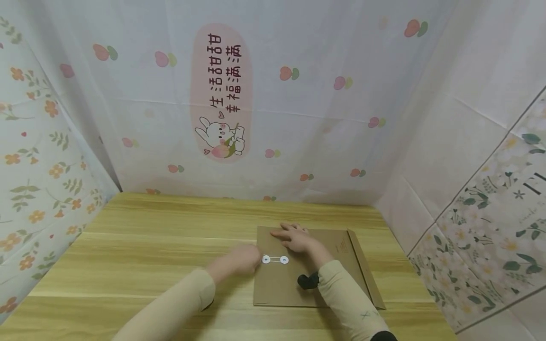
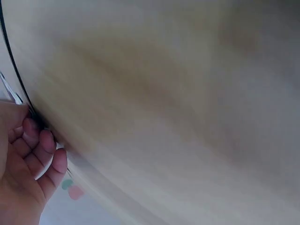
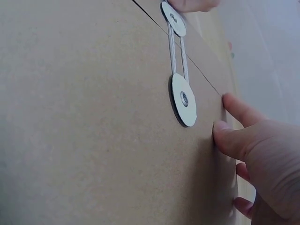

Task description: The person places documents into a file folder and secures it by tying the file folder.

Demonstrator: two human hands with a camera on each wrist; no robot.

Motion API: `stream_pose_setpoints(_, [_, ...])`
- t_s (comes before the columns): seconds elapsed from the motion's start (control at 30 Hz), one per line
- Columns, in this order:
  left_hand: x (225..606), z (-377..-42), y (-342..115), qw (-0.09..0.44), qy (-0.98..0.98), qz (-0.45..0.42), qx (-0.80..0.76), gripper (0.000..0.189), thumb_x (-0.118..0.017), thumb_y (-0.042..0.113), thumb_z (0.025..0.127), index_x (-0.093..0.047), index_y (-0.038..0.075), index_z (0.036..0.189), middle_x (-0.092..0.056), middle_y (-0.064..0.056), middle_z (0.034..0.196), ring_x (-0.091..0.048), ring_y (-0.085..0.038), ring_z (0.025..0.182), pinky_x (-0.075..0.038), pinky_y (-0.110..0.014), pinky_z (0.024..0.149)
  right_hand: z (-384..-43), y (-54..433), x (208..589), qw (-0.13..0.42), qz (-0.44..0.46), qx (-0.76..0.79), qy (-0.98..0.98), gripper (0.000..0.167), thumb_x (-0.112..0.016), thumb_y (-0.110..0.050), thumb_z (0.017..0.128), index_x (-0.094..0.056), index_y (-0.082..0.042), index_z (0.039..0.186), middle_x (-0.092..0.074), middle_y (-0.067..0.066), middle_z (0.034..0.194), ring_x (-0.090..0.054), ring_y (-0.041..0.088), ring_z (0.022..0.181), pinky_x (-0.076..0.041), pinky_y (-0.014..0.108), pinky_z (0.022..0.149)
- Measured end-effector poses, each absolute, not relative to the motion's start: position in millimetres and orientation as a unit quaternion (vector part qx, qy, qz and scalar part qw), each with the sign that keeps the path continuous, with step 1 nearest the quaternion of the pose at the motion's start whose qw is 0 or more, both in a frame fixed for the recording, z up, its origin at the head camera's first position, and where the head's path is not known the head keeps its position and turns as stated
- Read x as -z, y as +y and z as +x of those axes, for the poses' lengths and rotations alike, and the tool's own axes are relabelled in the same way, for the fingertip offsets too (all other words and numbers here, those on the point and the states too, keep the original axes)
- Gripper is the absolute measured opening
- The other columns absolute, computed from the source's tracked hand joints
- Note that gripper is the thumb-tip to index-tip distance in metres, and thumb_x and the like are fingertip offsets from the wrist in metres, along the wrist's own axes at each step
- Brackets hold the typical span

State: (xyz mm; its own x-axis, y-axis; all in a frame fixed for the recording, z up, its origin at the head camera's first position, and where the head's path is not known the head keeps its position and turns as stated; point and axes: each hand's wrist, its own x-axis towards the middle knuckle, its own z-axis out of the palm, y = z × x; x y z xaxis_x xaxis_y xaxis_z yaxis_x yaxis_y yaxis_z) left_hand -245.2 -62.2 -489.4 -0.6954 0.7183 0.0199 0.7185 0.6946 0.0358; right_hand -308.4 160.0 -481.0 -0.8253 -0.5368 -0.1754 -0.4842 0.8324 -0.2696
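Note:
A brown kraft file envelope (image 1: 281,289) lies flat on the wooden table. Two white round buttons (image 3: 184,101) sit near its left side, with a pale string (image 3: 172,54) stretched in two strands between them. By the left edge, beside the outer button (image 1: 266,259), my left hand (image 1: 240,258) has its fingers curled. Thumb and fingers (image 2: 31,130) come together there, seemingly pinching the string's end; the pinched bit itself is mostly hidden. My right hand (image 1: 295,237) rests on the envelope near its far edge, fingers spread.
The wooden table (image 1: 149,251) reaches back to a printed cloth wall (image 1: 324,132), with patterned cloth on both sides. A narrow folded strip runs down the envelope's right side. A black camera piece (image 1: 307,281) sticks out from the right wrist.

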Motion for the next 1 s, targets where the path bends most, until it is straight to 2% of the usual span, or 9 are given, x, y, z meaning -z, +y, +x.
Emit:
stream_pose_setpoints(0.03, [489.7,-243.3,-60.6,0.011,-0.918,-0.396,0.006,0.015,-0.067,0.006,0.077,-0.055,0.014,0.074,-0.051,0.004,0.066,-0.051,-0.012,0.059,-0.047,-0.027,0.052,-308.1,160.1,480.9,0.123,-0.268,0.108,0.949,0.044,-0.053,-0.023,0.099,-0.048,-0.032,0.142,-0.025,0.009,0.155,-0.022,0.039,0.137,-0.02,0.06,0.105])
stream_pose_setpoints(0.17, [492.3,-238.6,-57.3,0.026,-0.914,-0.405,0.017,0.014,-0.061,0.011,0.088,-0.054,0.012,0.076,-0.049,0.004,0.066,-0.051,-0.011,0.06,-0.047,-0.026,0.052,-306.9,160.4,480.6,0.122,-0.266,0.112,0.95,0.044,-0.054,-0.023,0.098,-0.048,-0.031,0.142,-0.026,0.009,0.155,-0.023,0.039,0.137,-0.02,0.06,0.105])
stream_pose_setpoints(0.3, [491.4,-238.3,-63.4,-0.039,-0.904,-0.397,0.157,0.02,-0.057,0.009,0.094,-0.055,0.012,0.074,-0.045,0.008,0.064,-0.042,-0.006,0.055,-0.041,-0.021,0.05,-305.6,160.1,480.6,0.124,-0.263,0.116,0.95,0.044,-0.054,-0.022,0.098,-0.048,-0.031,0.142,-0.026,0.01,0.155,-0.023,0.039,0.137,-0.021,0.06,0.105])
stream_pose_setpoints(0.47, [485.7,-242.3,-80.1,-0.119,-0.862,-0.355,0.341,0.017,-0.065,0.005,0.087,-0.06,0.007,0.071,-0.05,0.01,0.06,-0.042,-0.002,0.051,-0.036,-0.017,0.046,-305.2,159.4,481.1,0.123,-0.26,0.117,0.951,0.045,-0.053,-0.023,0.099,-0.048,-0.032,0.142,-0.025,0.009,0.155,-0.023,0.038,0.137,-0.022,0.059,0.105])
stream_pose_setpoints(0.63, [480.1,-245.0,-92.0,-0.151,-0.862,-0.326,0.358,0.027,-0.07,0.012,0.084,-0.056,0.012,0.061,-0.054,0.008,0.058,-0.042,-0.003,0.049,-0.036,-0.018,0.046,-305.8,159.3,481.7,0.125,-0.259,0.123,0.95,0.045,-0.053,-0.023,0.099,-0.048,-0.031,0.142,-0.025,0.01,0.155,-0.022,0.039,0.137,-0.021,0.06,0.105])
stream_pose_setpoints(0.7, [479.7,-245.6,-91.1,-0.136,-0.878,-0.322,0.328,0.021,-0.072,0.018,0.084,-0.059,0.012,0.068,-0.057,0.007,0.064,-0.047,-0.005,0.055,-0.04,-0.021,0.05,-306.5,160.1,482.3,0.125,-0.26,0.125,0.949,0.045,-0.053,-0.022,0.099,-0.048,-0.031,0.142,-0.025,0.01,0.155,-0.022,0.039,0.137,-0.02,0.061,0.105])
stream_pose_setpoints(0.83, [481.4,-242.7,-81.1,-0.063,-0.915,-0.31,0.25,0.02,-0.075,0.026,0.083,-0.062,0.01,0.085,-0.057,0.006,0.073,-0.051,-0.008,0.063,-0.045,-0.025,0.056,-307.7,160.6,482.8,0.124,-0.259,0.119,0.95,0.045,-0.053,-0.023,0.099,-0.048,-0.032,0.142,-0.025,0.009,0.155,-0.023,0.038,0.137,-0.018,0.063,0.106])
stream_pose_setpoints(0.9, [483.8,-239.5,-75.3,-0.037,-0.927,-0.304,0.215,0.02,-0.075,0.025,0.084,-0.063,0.009,0.085,-0.055,0.005,0.073,-0.05,-0.008,0.063,-0.045,-0.024,0.056,-307.8,160.1,482.6,0.124,-0.259,0.118,0.951,0.045,-0.053,-0.023,0.099,-0.047,-0.032,0.142,-0.025,0.009,0.155,-0.022,0.038,0.137,-0.017,0.063,0.106])
stream_pose_setpoints(1.0, [489.2,-235.9,-68.6,-0.005,-0.938,-0.3,0.175,0.019,-0.071,0.02,0.086,-0.061,0.01,0.075,-0.051,0.004,0.07,-0.047,-0.009,0.06,-0.045,-0.023,0.054,-307.4,159.2,482.3,0.123,-0.261,0.117,0.95,0.044,-0.053,-0.023,0.099,-0.048,-0.032,0.142,-0.025,0.009,0.155,-0.022,0.038,0.138,-0.018,0.062,0.106])
